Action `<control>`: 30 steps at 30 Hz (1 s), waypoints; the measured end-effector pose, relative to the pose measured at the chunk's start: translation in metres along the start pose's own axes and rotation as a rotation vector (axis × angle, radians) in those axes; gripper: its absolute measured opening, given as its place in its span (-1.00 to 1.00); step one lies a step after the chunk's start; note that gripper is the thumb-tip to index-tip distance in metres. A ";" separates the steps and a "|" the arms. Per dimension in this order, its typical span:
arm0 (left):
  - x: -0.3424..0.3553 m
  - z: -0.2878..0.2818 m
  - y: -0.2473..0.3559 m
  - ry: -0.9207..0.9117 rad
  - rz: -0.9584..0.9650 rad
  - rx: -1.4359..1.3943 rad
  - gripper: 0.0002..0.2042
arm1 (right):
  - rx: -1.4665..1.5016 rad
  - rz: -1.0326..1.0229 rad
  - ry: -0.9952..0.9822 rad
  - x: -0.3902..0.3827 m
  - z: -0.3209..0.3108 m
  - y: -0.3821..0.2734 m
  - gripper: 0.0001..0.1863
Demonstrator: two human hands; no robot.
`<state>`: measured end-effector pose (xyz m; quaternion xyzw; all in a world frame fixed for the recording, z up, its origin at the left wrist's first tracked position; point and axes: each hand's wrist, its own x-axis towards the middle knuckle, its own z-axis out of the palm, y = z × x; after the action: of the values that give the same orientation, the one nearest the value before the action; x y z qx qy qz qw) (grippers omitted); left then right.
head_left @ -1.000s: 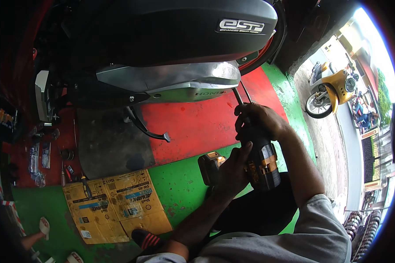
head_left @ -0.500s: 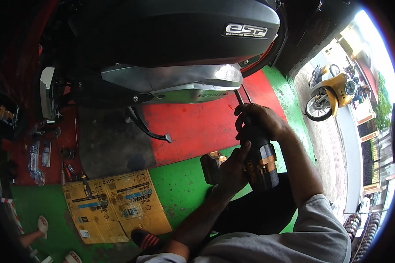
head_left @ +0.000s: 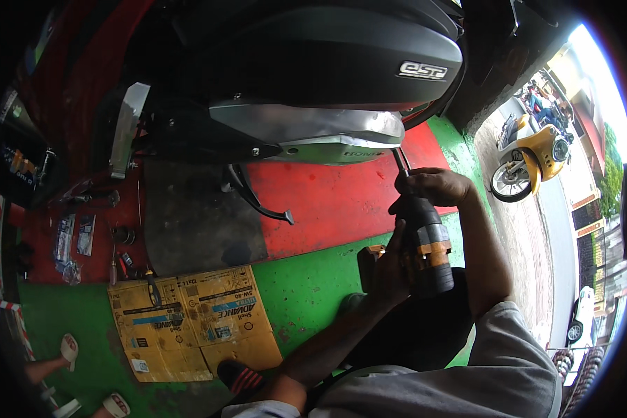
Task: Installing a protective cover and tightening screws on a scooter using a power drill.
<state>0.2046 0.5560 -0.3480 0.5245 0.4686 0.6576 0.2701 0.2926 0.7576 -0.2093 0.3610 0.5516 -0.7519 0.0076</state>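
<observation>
Power tool: here at right of centre, the black-and-orange cordless power tool (head_left: 427, 245) points up the frame, its slim grey metal shaft (head_left: 400, 161) running to the lower right end of the long silver-grey cover (head_left: 313, 129).
Shaft tip: lost at the cover's edge; contact, cannot tell.
Left hand: the left hand (head_left: 390, 270) is wrapped round the tool's handle, several fingertips hidden behind it.
Right hand: the right hand (head_left: 437, 187) has its fingers curled about the tool's nose, by the base of the shaft, their undersides out of sight.
Scooter: the big black plastic-bodied scooter (head_left: 320, 59) runs off the top, its parts at upper left sinking into shadow.
Lettering: a bright silver badge (head_left: 423, 70) at upper right, clear enough to read; fainter letters on the cover.
Cardboard: flattened brown cardboard (head_left: 238, 345), lower left, blue bands and dark print, a yellow-and-black handled hand tool (head_left: 153, 288) across its top edge.
Floor: red paint (head_left: 327, 216) meets green paint (head_left: 301, 292) on a slant mid-frame; green stretches between cardboard and left forearm.
Street side: a yellow-and-white scooter (head_left: 536, 155), upper right, well apart from the right arm.
</observation>
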 end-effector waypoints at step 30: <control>-0.003 -0.153 0.024 0.153 -0.381 -0.948 -0.50 | 0.117 -0.331 -0.358 0.079 0.197 -0.062 -0.44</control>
<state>0.0648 0.4928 -0.3287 0.2004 0.2246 0.7732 0.5582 0.1033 0.6482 -0.1760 0.1265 0.5488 -0.8254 -0.0391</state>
